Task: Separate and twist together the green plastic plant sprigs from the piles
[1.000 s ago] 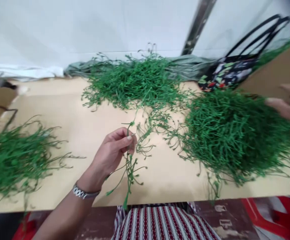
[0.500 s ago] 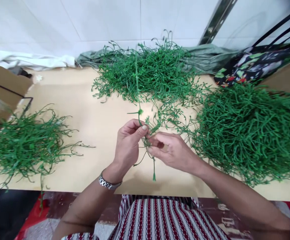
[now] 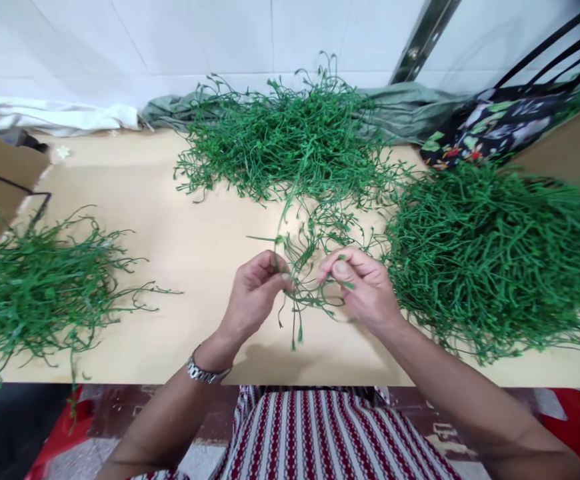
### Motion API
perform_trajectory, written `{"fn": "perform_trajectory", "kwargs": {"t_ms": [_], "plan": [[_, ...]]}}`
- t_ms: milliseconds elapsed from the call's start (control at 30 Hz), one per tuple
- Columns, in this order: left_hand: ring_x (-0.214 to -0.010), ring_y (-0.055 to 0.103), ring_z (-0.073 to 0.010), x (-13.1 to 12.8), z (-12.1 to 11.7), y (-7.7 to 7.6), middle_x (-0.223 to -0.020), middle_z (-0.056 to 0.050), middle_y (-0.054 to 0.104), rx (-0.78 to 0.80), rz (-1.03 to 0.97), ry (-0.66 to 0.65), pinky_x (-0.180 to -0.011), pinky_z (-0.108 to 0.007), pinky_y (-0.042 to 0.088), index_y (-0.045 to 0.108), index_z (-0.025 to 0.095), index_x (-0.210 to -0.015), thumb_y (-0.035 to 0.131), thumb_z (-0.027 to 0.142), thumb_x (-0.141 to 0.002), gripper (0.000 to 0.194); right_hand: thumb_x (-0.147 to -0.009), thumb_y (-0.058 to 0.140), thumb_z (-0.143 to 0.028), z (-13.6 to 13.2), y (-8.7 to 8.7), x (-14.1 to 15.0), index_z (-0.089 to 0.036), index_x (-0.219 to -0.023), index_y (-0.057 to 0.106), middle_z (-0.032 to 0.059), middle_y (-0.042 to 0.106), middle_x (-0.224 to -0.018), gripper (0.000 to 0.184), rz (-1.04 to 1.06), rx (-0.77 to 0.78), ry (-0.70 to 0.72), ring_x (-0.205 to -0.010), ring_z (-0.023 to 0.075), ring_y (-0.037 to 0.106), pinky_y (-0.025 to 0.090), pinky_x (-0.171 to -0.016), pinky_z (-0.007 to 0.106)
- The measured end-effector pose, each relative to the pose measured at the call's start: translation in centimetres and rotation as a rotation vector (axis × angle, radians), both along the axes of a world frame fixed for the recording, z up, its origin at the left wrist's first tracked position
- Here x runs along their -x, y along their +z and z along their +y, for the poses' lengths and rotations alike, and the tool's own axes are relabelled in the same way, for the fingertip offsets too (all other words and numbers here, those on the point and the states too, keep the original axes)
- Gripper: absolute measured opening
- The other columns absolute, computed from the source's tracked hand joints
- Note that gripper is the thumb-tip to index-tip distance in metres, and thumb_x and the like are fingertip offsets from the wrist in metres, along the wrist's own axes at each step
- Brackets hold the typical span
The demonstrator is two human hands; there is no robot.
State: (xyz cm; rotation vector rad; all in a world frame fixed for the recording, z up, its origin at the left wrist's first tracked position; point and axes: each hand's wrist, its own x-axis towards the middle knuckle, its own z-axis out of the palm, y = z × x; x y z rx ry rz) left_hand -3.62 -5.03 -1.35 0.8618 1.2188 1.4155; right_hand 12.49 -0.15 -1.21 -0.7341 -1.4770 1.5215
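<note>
My left hand pinches a thin green plastic stem sprig above the near middle of a pale wooden table. My right hand pinches another strand of the same sprig, a hand's width to the right. The sprig's loose ends hang down between both hands. A large heap of green stems lies right of my right hand. A second heap sits behind the hands, and a third heap lies at the left.
A cardboard box with a black wire frame stands at the far left. A floral bag with black handles and a grey-green cloth lie at the back by the white tiled wall. A metal pole rises behind.
My right hand came in from the far right edge and joined my left hand on the sprig. Since half a second ago the hands have drawn slightly apart.
</note>
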Motion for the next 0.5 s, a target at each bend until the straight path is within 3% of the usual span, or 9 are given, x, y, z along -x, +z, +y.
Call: {"fn": "perform_trajectory", "kwargs": {"t_ms": [100,167,267,333,400,433,500], "plan": [[-0.054,0.053,-0.0076,0.4,0.1,0.3,-0.062,0.002,0.057,-0.053,-0.021,0.115,-0.053,-0.02,0.043,0.055,0.014,-0.068,0.062,0.007,-0.064,0.01,-0.08,0.056,-0.037,0.1,0.5,-0.7,-0.02,-0.073,0.054,0.0011,0.058,-0.069,0.018,0.123,-0.007,-0.177,-0.066,0.0134,0.056,0.047,-0.061,0.027],[-0.053,0.053,-0.008,0.4,0.4,0.8,-0.062,0.002,0.058,-0.068,-0.064,0.19,-0.053,-0.02,0.044,0.056,0.014,-0.07,0.064,0.009,-0.063,0.012,-0.082,0.054,-0.037,0.2,0.7,-1.2,-0.021,-0.075,0.054,0.0014,0.059,-0.07,0.017,0.101,-0.037,-0.168,-0.066,0.0136,0.057,0.049,-0.06,0.027],[-0.049,0.052,-0.0089,-0.1,1.1,1.4,-0.056,0.003,0.055,-0.047,-0.108,0.225,-0.048,-0.021,0.044,0.054,0.014,-0.068,0.065,0.01,-0.062,0.013,-0.086,0.047,-0.032,0.5,0.9,-2.0,-0.023,-0.098,0.054,0.0037,0.062,-0.086,0.016,-0.023,-0.121,-0.147,-0.074,0.0143,0.058,0.051,-0.069,0.031],[-0.048,0.052,-0.0094,-0.5,1.4,1.6,-0.055,0.003,0.055,-0.027,-0.095,0.2,-0.047,-0.022,0.044,0.053,0.014,-0.068,0.065,0.012,-0.063,0.013,-0.087,0.045,-0.027,0.5,1.6,-2.8,-0.026,-0.114,0.049,0.0065,0.058,-0.105,0.027,-0.096,-0.278,-0.328,-0.088,0.0169,0.057,0.049,-0.079,0.036],[-0.048,0.053,-0.0096,-1.0,1.7,1.7,-0.057,0.003,0.056,-0.018,-0.067,0.195,-0.047,-0.022,0.044,0.053,0.015,-0.068,0.064,0.013,-0.064,0.013,-0.086,0.045,-0.023,-0.1,2.9,-3.7,-0.029,-0.117,0.048,0.007,0.053,-0.114,0.032,-0.181,-0.516,-0.522,-0.1,0.0204,0.053,0.045,-0.086,0.04],[-0.048,0.053,-0.0094,-1.2,1.8,1.6,-0.057,0.003,0.057,-0.016,-0.058,0.2,-0.047,-0.022,0.044,0.053,0.015,-0.069,0.065,0.014,-0.064,0.013,-0.085,0.045,-0.021,-0.5,3.7,-4.0,-0.03,-0.116,0.05,0.0064,0.054,-0.112,0.033,-0.238,-0.66,-0.535,-0.101,0.0216,0.052,0.044,-0.087,0.041],[-0.048,0.053,-0.009,-1.7,2.0,1.5,-0.058,0.003,0.058,-0.019,-0.044,0.209,-0.048,-0.021,0.044,0.052,0.015,-0.069,0.064,0.014,-0.065,0.013,-0.083,0.047,-0.018,-1.4,5.0,-4.2,-0.031,-0.112,0.053,0.0051,0.059,-0.102,0.033,-0.382,-0.931,-0.378,-0.097,0.0223,0.053,0.044,-0.086,0.042]]}}
